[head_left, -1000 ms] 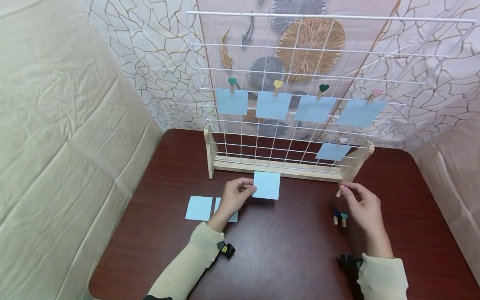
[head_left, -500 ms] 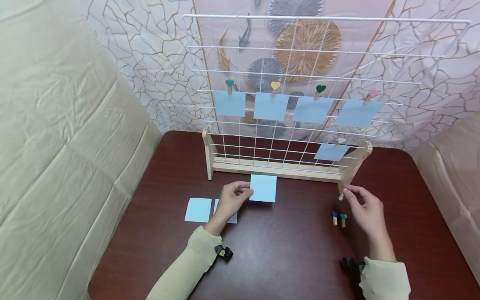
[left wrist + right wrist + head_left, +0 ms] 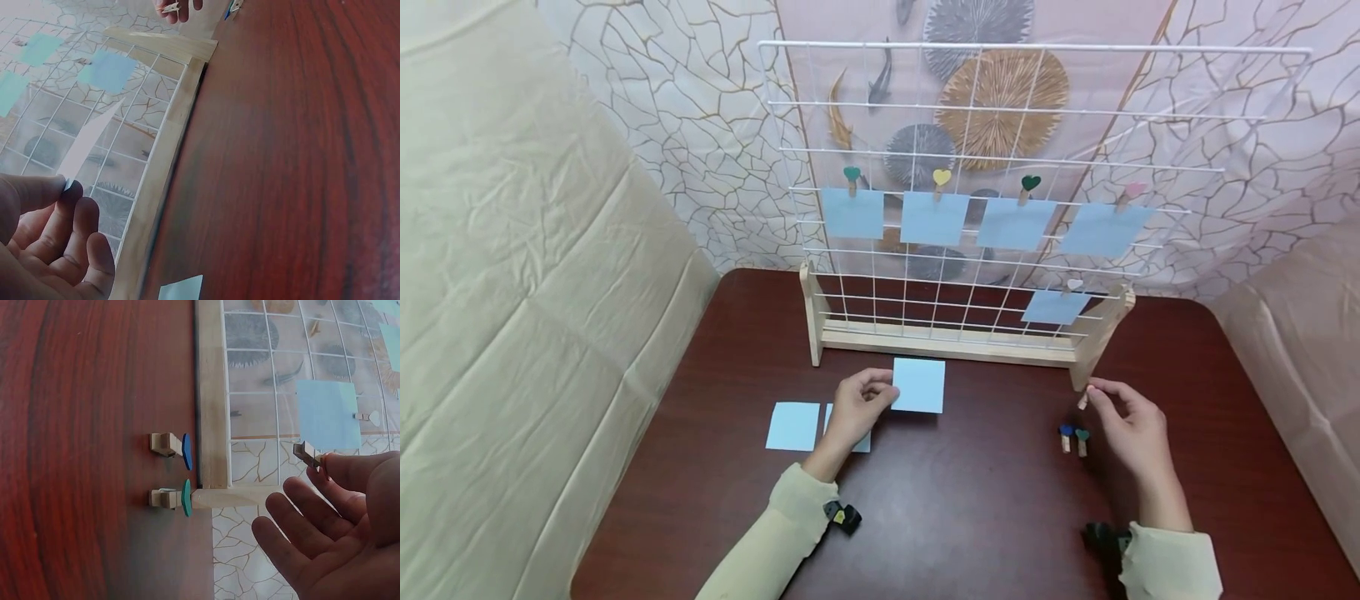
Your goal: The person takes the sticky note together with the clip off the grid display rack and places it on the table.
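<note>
My left hand [image 3: 859, 408] pinches the left edge of a pale blue paper square [image 3: 919, 385], held above the table in front of the wire grid. In the left wrist view that paper [image 3: 94, 139] appears nearly edge-on between thumb and forefinger. At the right, my right hand [image 3: 1133, 423] pinches a small wooden clothespin [image 3: 1083, 401] by its decorated end; the right wrist view shows the clothespin [image 3: 306, 454] with its jaws away from the fingers. Below it lie two more clothespins, one with a blue heart [image 3: 1066, 437] and one with a green heart [image 3: 1082, 442].
A white wire grid [image 3: 917, 283] stands in a wooden base [image 3: 947, 343]. Several blue squares hang from it by heart clothespins, including one low at the right [image 3: 1055, 307]. A paper square [image 3: 793, 426] lies at the left; another [image 3: 861, 442] is partly behind my left wrist.
The view has shifted slightly, so the grid sits lower and further left. Both hands keep their holds on the paper and the clothespin, with little movement relative to the table.
</note>
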### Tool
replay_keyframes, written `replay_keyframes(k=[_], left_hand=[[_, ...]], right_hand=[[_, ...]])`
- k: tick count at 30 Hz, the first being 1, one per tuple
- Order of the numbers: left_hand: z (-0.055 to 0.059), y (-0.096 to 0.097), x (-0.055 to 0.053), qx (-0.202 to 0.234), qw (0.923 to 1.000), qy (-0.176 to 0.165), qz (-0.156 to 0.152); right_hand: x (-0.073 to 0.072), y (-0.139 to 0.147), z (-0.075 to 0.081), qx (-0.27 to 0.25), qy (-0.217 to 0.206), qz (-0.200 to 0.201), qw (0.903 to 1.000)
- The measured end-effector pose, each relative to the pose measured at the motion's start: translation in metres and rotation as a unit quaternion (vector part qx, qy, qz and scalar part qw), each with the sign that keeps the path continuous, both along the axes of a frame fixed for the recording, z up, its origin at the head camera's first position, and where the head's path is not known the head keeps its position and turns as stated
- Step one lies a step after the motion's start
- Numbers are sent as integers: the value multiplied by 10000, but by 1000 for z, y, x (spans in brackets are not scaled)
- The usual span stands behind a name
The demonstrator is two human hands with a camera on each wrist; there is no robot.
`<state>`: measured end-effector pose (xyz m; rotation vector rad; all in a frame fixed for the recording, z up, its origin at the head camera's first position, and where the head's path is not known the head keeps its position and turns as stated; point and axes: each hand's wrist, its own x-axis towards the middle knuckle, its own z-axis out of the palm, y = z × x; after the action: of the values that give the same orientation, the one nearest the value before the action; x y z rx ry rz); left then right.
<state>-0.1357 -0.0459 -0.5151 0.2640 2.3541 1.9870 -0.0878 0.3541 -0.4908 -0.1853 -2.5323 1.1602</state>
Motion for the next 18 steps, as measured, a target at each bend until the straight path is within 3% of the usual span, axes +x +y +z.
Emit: replay_keyframes(k=[10, 18], left_hand=[[-4, -5, 3, 235, 9997, 42, -28], [-6, -6, 7, -79, 9998, 204, -20]], right_hand=[[3, 3, -4, -11, 41, -124, 9999], [8, 6, -6, 3, -186, -81, 9998]])
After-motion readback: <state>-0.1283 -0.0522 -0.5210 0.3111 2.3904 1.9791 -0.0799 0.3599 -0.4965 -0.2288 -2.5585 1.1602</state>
